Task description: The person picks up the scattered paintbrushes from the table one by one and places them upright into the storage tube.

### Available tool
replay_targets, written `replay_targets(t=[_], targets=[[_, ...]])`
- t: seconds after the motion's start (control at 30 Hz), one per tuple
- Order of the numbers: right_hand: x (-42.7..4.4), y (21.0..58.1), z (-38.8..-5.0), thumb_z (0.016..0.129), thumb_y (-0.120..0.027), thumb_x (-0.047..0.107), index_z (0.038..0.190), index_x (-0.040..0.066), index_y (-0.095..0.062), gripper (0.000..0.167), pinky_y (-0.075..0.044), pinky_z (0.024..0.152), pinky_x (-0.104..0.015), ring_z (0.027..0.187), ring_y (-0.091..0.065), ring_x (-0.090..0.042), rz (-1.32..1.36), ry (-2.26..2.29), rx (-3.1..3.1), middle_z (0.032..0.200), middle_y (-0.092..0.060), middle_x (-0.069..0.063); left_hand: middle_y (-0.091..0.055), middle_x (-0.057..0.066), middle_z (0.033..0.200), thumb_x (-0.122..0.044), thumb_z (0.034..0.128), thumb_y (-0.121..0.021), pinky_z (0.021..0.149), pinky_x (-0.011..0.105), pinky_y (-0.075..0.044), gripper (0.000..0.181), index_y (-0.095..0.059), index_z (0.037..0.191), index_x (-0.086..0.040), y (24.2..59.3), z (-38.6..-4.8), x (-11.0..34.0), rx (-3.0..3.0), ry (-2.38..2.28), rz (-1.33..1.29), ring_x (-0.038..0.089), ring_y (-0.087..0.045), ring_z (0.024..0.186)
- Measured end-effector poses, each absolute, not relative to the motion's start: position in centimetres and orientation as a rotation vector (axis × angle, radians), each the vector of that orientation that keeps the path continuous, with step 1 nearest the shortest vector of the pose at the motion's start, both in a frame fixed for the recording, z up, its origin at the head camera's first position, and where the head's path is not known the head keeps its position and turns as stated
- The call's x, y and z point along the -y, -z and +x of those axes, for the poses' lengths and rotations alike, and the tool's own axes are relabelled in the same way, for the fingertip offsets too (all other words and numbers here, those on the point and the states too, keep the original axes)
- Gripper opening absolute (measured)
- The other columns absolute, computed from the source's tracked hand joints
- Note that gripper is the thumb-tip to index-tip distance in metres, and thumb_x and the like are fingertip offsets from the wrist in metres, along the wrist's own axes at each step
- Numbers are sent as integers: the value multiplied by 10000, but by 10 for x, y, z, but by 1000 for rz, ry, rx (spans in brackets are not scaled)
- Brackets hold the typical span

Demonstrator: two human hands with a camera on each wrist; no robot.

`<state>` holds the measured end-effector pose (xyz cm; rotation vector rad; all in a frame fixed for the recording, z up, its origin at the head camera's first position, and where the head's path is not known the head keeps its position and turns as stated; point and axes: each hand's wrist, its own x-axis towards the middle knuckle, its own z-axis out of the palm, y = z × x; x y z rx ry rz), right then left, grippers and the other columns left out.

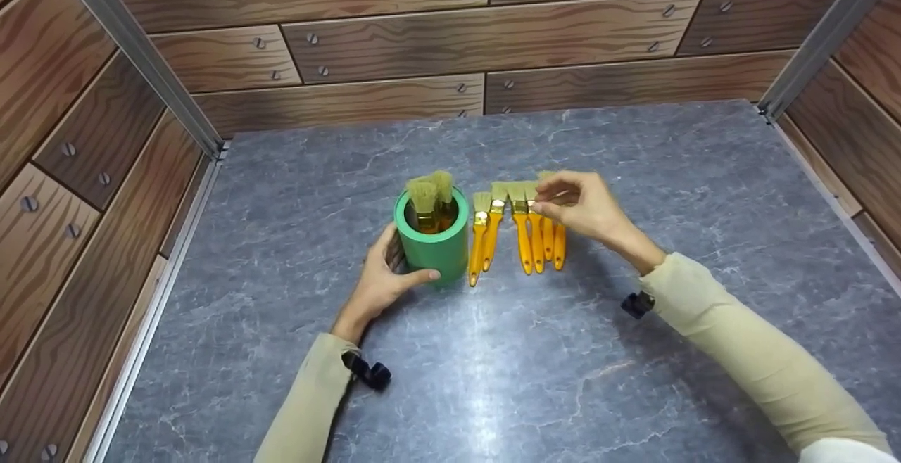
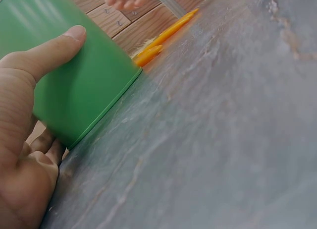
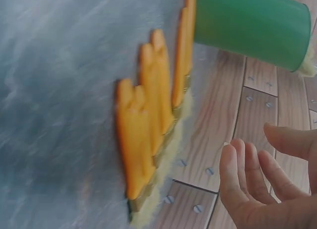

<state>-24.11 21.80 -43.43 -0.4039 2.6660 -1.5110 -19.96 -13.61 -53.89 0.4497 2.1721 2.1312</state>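
Observation:
A green cylindrical container (image 1: 438, 260) stands on the table, with at least two paintbrushes (image 1: 424, 199) in it, bristles up. My left hand (image 1: 378, 281) grips its left side, the thumb (image 2: 57, 48) lying across the front. Several paintbrushes with orange handles (image 1: 525, 243) lie in a row to the container's right, bristles pointing away from me. Above the bristle ends at the right of the row hovers my right hand (image 1: 590, 210). Its fingers (image 3: 251, 174) are loosely bent and apart from the thumb, with nothing between them in the right wrist view.
The grey marbled tabletop (image 1: 535, 371) reaches back to a wood-patterned wall (image 1: 394, 48). Similar panels stand left and right, with metal posts (image 1: 134, 55) at the back corners. A black wrist camera (image 1: 373, 375) sits on each sleeve.

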Motion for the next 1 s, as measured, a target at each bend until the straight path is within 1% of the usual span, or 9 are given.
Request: replay_targets(t=[0.07, 0.2, 0.37, 0.5, 0.6, 0.67, 0.8, 0.9, 1.0], targets=[[-222, 438, -240, 946, -793, 33, 1218, -57, -731, 294, -622, 862, -189, 1045, -749, -361, -393, 1459, -2699, 1162, -764, -232, -468, 37, 1659, -151, 797, -974, 1326, 421, -311, 1067, -356, 1667, -185, 538, -200, 136, -2178, -2123, 461, 245, -396, 1575], [-228, 446, -240, 935, -809, 43, 1208, -70, -735, 304, -650, 876, -276, 1018, -757, -363, -392, 1374, -2756, 1138, -770, -226, -460, 39, 1665, -162, 805, -970, 1323, 421, -317, 1068, -347, 1672, -186, 538, -201, 137, -2188, -2114, 470, 247, -395, 1575], [-233, 459, -240, 924, -828, 59, 1183, -89, -741, 310, -662, 874, -329, 987, -758, -365, -343, 1309, -2796, 1101, -771, -239, -462, 41, 1663, -157, 796, -976, 1321, 421, -320, 1076, -349, 1671, -181, 539, -201, 136, -2190, -2115, 458, 247, -394, 1575], [-239, 470, -241, 904, -848, 65, 1130, -77, -757, 282, -652, 818, -264, 932, -758, -339, -298, 1273, -2822, 1052, -776, -235, -463, 28, 1663, -173, 793, -979, 1322, 418, -319, 1082, -349, 1672, -194, 540, -201, 137, -2188, -2113, 461, 237, -392, 1576], [-243, 475, -244, 873, -865, 55, 1096, -73, -759, 278, -598, 736, -152, 869, -745, -284, -261, 1262, -2823, 1014, -774, -230, -464, 24, 1665, -171, 790, -981, 1325, 421, -314, 1089, -346, 1674, -198, 540, -200, 137, -2186, -2118, 461, 234, -390, 1578], [-245, 478, -246, 849, -878, 50, 1074, -70, -758, 282, -568, 698, -126, 824, -724, -233, -227, 1246, -2825, 985, -771, -217, -458, 36, 1670, -155, 791, -979, 1328, 433, -305, 1094, -339, 1678, -192, 540, -200, 137, -2187, -2121, 458, 245, -384, 1583], [-247, 482, -248, 825, -902, 70, 1043, -47, -748, 291, -546, 681, -150, 785, -671, -167, -165, 1181, -2828, 943, -760, -165, -450, 62, 1675, -121, 795, -970, 1331, 453, -297, 1093, -332, 1681, -171, 540, -200, 137, -2192, -2122, 452, 269, -378, 1585], [-249, 482, -249, 829, -911, 109, 1035, -25, -743, 297, -538, 699, -191, 806, -658, -177, -134, 1123, -2831, 939, -752, -132, -454, 61, 1672, -108, 799, -965, 1331, 446, -298, 1085, -335, 1680, -172, 541, -200, 137, -2194, -2122, 459, 266, -382, 1583], [-251, 481, -250, 838, -917, 151, 1051, -2, -735, 320, -544, 712, -218, 844, -663, -201, -88, 1083, -2808, 968, -749, -120, -470, 47, 1659, -99, 803, -961, 1329, 435, -304, 1063, -352, 1670, -186, 541, -201, 137, -2191, -2124, 479, 251, -389, 1579]])
